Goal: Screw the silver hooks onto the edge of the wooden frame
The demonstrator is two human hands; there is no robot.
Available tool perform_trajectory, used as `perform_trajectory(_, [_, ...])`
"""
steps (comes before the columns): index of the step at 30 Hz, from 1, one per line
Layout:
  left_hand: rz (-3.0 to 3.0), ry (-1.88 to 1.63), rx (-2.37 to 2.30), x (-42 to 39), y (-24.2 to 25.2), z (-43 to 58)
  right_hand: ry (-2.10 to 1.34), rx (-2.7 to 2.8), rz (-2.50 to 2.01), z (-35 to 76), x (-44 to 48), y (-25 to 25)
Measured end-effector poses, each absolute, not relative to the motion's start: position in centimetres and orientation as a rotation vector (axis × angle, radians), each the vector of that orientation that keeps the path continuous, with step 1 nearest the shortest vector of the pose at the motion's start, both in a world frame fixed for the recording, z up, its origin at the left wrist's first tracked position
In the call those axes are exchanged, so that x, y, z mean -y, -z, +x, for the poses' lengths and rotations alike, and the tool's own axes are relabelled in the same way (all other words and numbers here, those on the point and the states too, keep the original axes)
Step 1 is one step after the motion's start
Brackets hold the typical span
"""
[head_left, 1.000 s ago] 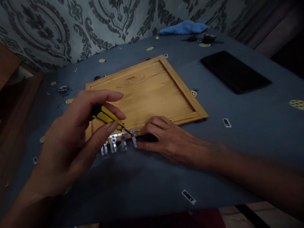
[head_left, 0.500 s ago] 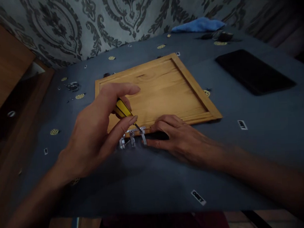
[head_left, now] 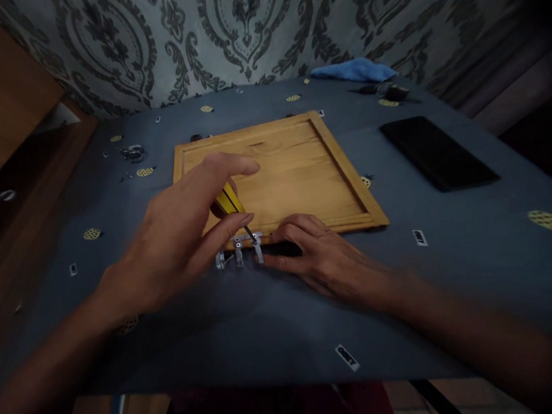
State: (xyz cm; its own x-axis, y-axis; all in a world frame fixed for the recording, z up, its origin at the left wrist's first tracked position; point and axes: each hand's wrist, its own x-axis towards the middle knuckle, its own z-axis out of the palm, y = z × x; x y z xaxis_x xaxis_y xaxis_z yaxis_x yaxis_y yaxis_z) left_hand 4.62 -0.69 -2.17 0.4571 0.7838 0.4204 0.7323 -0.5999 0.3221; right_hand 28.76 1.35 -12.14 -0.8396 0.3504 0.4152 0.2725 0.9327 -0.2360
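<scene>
My left hand [head_left: 181, 222] is closed round the yellow-and-black handle of a screwdriver [head_left: 230, 199], its index finger stretched out above. The thin shaft slants down to a screw on a shiny metal fitting [head_left: 239, 247] with several short arms, at the near edge of a framed wooden panel [head_left: 284, 176]. On the other side of the fitting, my right hand [head_left: 318, 248] grips that near edge, fingers bent over the frame. Its thumb reaches the fitting's rightmost arm. The panel lies flat on the table, partly covered by my left hand.
A dark cloth with pineapple prints covers the table [head_left: 280, 327]. At the right lies a black tablet-like slab [head_left: 439, 153]. Behind it are a blue cloth [head_left: 355, 70] and a dark object [head_left: 392, 92]. Another shiny metal piece [head_left: 133, 153] rests at the left, near a wooden cabinet [head_left: 18, 89].
The camera view has shifted slightly, so the table's far side sits lower in the picture. Both hands keep their places at the panel, the screwdriver still on the fitting.
</scene>
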Motion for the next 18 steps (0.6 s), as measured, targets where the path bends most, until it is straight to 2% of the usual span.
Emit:
perform_trajectory(9, [2.442,-0.735,-1.338,1.1,1.7,4.1,-0.257,2.613,-0.463,28.8,-1.4,12.5])
perform_trajectory(14, [2.351,-0.979,-1.346,1.1,1.1,4.4,-0.27,2.619,-0.481,28.9,-1.3,12.4])
perform_trajectory(18, [2.334,-1.001,-1.356,1.2,0.8,4.4,-0.259,2.611,-0.482,28.9,-1.3,12.5])
